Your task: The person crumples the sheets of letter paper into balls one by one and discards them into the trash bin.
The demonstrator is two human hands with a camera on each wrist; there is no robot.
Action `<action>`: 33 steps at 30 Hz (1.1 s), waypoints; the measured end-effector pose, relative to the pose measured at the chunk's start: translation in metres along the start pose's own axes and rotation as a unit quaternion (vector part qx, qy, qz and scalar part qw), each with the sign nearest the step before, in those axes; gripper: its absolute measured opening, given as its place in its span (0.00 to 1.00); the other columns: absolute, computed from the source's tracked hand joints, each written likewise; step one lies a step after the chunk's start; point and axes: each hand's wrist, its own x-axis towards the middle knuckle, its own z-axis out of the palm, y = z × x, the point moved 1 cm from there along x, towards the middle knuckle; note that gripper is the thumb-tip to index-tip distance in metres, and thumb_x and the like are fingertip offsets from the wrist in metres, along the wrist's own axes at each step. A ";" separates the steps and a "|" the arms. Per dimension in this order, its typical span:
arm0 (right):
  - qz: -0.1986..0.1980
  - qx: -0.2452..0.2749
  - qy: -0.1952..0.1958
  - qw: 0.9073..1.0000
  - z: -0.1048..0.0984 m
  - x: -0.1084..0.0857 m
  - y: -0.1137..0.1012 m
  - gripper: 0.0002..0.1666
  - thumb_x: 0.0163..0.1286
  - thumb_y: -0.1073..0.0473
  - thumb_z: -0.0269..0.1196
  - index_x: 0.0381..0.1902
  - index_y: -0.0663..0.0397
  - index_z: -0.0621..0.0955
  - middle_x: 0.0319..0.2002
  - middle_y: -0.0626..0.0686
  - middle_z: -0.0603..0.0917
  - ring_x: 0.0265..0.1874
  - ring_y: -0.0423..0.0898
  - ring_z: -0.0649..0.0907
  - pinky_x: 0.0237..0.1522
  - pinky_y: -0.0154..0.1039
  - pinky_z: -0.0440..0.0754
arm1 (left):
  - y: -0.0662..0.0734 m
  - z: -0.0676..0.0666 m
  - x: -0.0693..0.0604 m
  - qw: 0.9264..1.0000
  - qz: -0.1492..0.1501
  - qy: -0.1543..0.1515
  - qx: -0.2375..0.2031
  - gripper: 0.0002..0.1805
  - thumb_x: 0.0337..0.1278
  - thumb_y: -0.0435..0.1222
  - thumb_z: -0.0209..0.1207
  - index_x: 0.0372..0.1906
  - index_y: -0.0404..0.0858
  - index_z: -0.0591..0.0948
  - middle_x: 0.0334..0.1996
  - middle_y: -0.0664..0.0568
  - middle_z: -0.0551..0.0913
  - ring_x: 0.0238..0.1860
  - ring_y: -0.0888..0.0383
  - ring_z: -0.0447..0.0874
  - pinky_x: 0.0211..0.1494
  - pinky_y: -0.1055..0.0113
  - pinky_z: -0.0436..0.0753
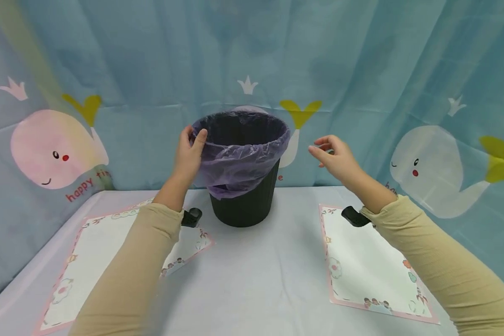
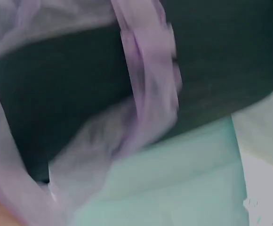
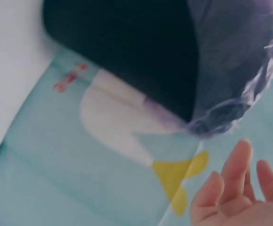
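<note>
A dark trash can (image 1: 245, 212) stands tilted on the white table, lined with a thin purple trash bag (image 1: 239, 168) folded over its rim. At the rim's left side my left hand (image 1: 189, 151) grips the bag's edge, thumb on the inside and fingers outside. My right hand (image 1: 333, 154) is in the air to the right of the can, apart from it, fingers loosely bent and holding nothing. In the left wrist view the bag (image 2: 150, 80) hangs loosely over the dark can wall (image 2: 221, 61). The right wrist view has my right hand (image 3: 244, 193) below the bag-covered rim (image 3: 240, 80).
Pink-bordered white sheets lie on the table, one under my left arm (image 1: 96, 261) and one by my right arm (image 1: 365, 266). Behind the can hangs a blue curtain (image 1: 151, 70) printed with whales. Dark wrist cameras (image 1: 354, 217) sit at both wrists.
</note>
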 end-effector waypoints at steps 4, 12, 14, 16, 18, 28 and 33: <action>-0.002 -0.032 -0.026 0.999 -0.012 -0.012 0.016 0.30 0.75 0.51 0.54 0.64 0.67 0.65 0.55 0.63 0.70 0.38 0.46 0.77 0.42 0.32 0.76 | -0.002 -0.012 -0.013 0.999 0.034 0.010 0.024 0.39 0.74 0.56 0.38 0.76 0.36 0.46 0.77 0.46 0.46 0.76 0.48 0.42 0.74 0.53 0.48; -0.023 -0.111 -0.108 0.988 -0.034 -0.034 0.060 0.37 0.73 0.55 0.58 0.73 0.62 0.58 0.64 0.64 0.67 0.53 0.57 0.74 0.48 0.52 0.75 | -0.021 -0.002 -0.065 0.946 0.295 0.125 0.048 0.28 0.70 0.43 0.50 0.63 0.26 0.66 0.66 0.39 0.66 0.70 0.48 0.59 0.71 0.54 0.57; -0.029 -0.121 -0.135 0.983 -0.040 -0.039 0.076 0.42 0.72 0.57 0.60 0.75 0.61 0.53 0.68 0.66 0.62 0.58 0.62 0.71 0.52 0.62 0.71 | -0.026 0.005 -0.076 0.913 0.381 0.121 0.075 0.29 0.70 0.46 0.50 0.60 0.24 0.68 0.64 0.37 0.68 0.69 0.44 0.60 0.71 0.53 0.57; -0.025 -0.132 -0.158 0.978 -0.046 -0.044 0.094 0.48 0.69 0.56 0.63 0.76 0.59 0.49 0.71 0.67 0.57 0.63 0.66 0.66 0.55 0.68 0.65 | -0.031 0.016 -0.086 0.882 0.450 0.093 0.103 0.31 0.71 0.49 0.49 0.60 0.23 0.67 0.65 0.38 0.68 0.69 0.42 0.60 0.72 0.53 0.56; -0.018 -0.146 -0.172 0.974 -0.053 -0.050 0.111 0.54 0.67 0.56 0.65 0.77 0.56 0.45 0.73 0.68 0.51 0.67 0.69 0.59 0.57 0.73 0.59 | -0.035 0.028 -0.095 0.858 0.495 0.049 0.128 0.34 0.72 0.52 0.48 0.62 0.24 0.67 0.66 0.38 0.68 0.69 0.40 0.60 0.72 0.53 0.56; -0.013 -0.155 -0.167 0.974 -0.075 -0.079 0.178 0.59 0.60 0.58 0.71 0.75 0.66 0.45 0.73 0.73 0.46 0.69 0.74 0.47 0.60 0.75 0.49 | -0.052 0.082 -0.125 0.828 0.426 -0.209 0.300 0.47 0.66 0.62 0.47 0.75 0.34 0.51 0.75 0.43 0.51 0.73 0.39 0.47 0.69 0.41 0.56; 0.003 -0.151 -0.169 0.974 -0.079 -0.090 0.202 0.57 0.58 0.60 0.71 0.74 0.67 0.49 0.72 0.75 0.46 0.69 0.76 0.46 0.59 0.76 0.47 | -0.053 0.109 -0.134 0.790 0.368 -0.299 0.388 0.51 0.57 0.62 0.57 0.76 0.38 0.53 0.76 0.42 0.47 0.75 0.39 0.38 0.68 0.35 0.53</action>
